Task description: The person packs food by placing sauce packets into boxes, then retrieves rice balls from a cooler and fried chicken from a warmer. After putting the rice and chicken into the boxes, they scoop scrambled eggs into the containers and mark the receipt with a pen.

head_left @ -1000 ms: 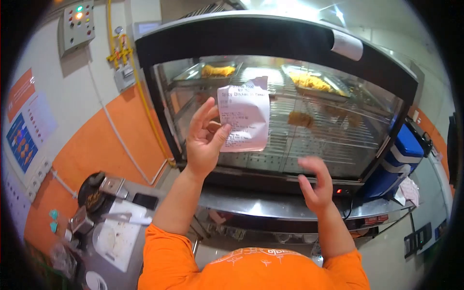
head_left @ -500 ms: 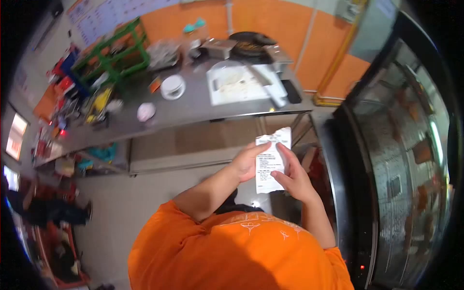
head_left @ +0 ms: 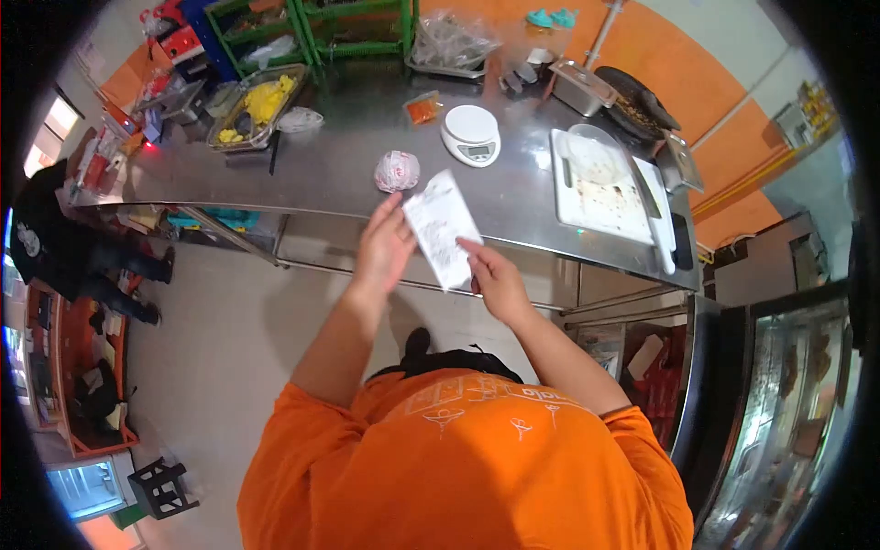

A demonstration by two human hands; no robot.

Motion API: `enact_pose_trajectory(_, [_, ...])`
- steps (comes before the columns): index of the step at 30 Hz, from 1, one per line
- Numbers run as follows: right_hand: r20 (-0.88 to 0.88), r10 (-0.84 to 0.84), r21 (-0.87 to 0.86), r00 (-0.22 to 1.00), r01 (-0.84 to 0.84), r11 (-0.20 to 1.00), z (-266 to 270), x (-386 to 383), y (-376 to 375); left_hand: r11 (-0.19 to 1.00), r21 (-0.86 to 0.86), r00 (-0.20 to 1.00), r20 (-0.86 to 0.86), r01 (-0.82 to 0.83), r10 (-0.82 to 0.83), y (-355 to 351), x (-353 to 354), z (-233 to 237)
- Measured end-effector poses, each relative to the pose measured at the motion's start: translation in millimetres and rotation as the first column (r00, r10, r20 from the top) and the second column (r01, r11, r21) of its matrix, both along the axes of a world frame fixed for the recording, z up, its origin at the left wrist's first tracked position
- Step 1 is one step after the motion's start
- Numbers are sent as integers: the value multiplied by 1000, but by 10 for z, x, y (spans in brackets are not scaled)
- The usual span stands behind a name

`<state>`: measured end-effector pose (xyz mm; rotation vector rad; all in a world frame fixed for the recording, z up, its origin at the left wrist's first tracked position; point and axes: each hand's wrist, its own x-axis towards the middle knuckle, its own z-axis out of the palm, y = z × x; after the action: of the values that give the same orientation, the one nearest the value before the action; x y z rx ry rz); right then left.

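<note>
A printed paper receipt [head_left: 435, 215] is pinched at its right edge by my right hand [head_left: 498, 282], in front of the steel table. My left hand [head_left: 385, 246] is just left of the receipt, fingers stretched toward the table edge and holding nothing. Just beyond its fingertips, a round bundle in printed white wrapping [head_left: 397, 171] sits on the table. A white digital kitchen scale [head_left: 471, 135] stands to the right of the bundle, and a small bag of orange contents [head_left: 423, 109] lies behind them.
On the steel table [head_left: 353, 128] are a tray of yellow packets [head_left: 266, 103], green racks [head_left: 353, 32], a white cutting board [head_left: 587, 197] with a knife [head_left: 646, 192], and a stone mortar [head_left: 632, 101]. A glass display cabinet [head_left: 788, 403] stands right. Another person [head_left: 78, 238] is at far left.
My view has swung left, nearer the table. My left hand has let go of the receipt and moved toward the wrapped bundle. The receipt is now tilted, held by my right hand alone.
</note>
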<state>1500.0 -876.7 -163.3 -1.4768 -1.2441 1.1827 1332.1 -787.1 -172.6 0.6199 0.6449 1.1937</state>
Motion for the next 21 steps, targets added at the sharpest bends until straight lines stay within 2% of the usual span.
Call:
enact_pose_trajectory(2, [101, -55, -4, 993, 55, 998, -143, 61, 458, 999, 32, 938, -342, -38, 47, 332, -115, 45])
enact_pose_trajectory(4, [220, -104, 50, 970, 96, 994, -592, 173, 836, 959, 281, 800, -585, 44, 135, 535, -162, -183])
enact_pose_trajectory(5, [468, -161, 211, 869, 67, 975, -693, 193, 959, 912, 390, 706, -682, 128, 192, 605, -162, -270])
enact_pose_trajectory(7, [570, -105, 78, 815, 74, 994, -729, 195, 1057, 717, 488, 457, -850, 497, 262, 656, -148, -402])
enact_pose_trajectory(8, [615, -65, 10, 786, 75, 997, -659, 157, 1102, 580, 472, 333, -881, 664, 335, 661, -143, -447])
enact_pose_trajectory(11, [740, -52, 42, 670, 31, 999, -553, 60, 1160, 397, 529, 298, -806, 750, 512, 642, -9, -503])
enact_pose_trajectory(14, [732, -8, 18, 681, -7, 1000, -463, 58, 1144, 400, 484, 259, -828, 778, 498, 714, 10, -621])
enact_pose_trajectory(17, [775, 27, -63, 631, 35, 997, -326, 130, 1120, 415, 462, 217, -830, 783, 514, 764, -2, -615])
enact_pose_trajectory(21, [699, -32, -94, 715, 136, 986, -186, 265, 1050, 399, 483, 251, -824, 780, 508, 793, -24, -566])
